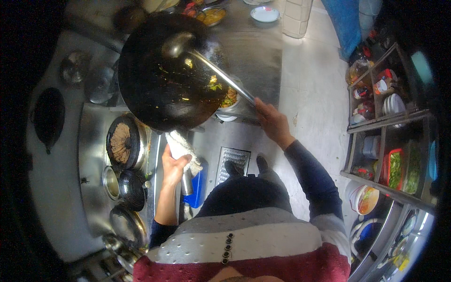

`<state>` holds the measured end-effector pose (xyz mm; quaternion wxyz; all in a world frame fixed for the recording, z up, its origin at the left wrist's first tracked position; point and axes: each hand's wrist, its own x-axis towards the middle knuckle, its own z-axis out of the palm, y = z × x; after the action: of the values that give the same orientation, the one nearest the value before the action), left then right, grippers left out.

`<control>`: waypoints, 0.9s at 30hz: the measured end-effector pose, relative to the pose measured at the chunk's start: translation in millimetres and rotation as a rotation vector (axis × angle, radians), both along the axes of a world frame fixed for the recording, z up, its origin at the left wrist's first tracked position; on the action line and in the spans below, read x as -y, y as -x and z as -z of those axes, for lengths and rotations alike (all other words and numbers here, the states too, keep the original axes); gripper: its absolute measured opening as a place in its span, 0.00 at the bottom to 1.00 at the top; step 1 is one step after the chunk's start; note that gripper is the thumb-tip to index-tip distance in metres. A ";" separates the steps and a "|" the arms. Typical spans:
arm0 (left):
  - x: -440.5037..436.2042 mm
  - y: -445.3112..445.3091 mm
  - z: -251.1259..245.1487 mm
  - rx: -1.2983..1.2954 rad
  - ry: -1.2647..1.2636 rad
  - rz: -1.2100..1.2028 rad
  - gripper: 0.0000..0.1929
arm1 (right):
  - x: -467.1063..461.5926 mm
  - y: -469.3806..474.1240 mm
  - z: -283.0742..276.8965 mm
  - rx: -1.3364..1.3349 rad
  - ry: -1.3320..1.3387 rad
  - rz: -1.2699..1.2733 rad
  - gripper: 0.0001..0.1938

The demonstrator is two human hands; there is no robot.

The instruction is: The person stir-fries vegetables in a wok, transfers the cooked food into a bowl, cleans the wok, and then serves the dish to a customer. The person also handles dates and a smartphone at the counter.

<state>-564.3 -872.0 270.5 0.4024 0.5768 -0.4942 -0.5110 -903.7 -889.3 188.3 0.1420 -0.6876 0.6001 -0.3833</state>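
Note:
My left hand (176, 164) grips a folded white cloth (181, 148) at the near rim of a large dark wok (151, 84); the wok's handle or rim under the cloth is hidden. The long metal handle of a ladle (225, 75) is in my right hand (273, 121), and its bowl is over the wok's far part. Bits of cooked food (214, 83) cling to the wok's inside. Partly covered by the wok's right edge, a bowl of cooked food (230, 98) stands on the steel counter (260, 63).
On the left stove are a pan of brown food (120, 142), a perforated dark bowl (132, 190) and a metal pot (112, 183). A patterned plate (265, 14) lies on the far counter. Shelves (387, 121) with jars and containers line the right; a bucket (366, 200) stands near them.

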 end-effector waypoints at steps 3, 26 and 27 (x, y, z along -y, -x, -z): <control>3.6 -3.7 -3.9 -0.017 -0.002 -0.036 0.23 | -24.8 15.8 18.5 -0.307 -0.320 0.081 0.27; -11.6 -11.9 -10.7 -0.117 0.003 -0.081 0.21 | -83.6 24.2 -15.8 -0.108 -0.210 -0.141 0.24; -13.0 -10.3 -10.6 -0.103 -0.013 -0.087 0.21 | -66.9 2.5 -7.9 -0.003 -0.139 -0.186 0.25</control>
<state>-554.0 -859.0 281.0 0.4456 0.5732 -0.4438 -0.5252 -906.2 -822.4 196.1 0.2233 -0.7296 0.5589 -0.3248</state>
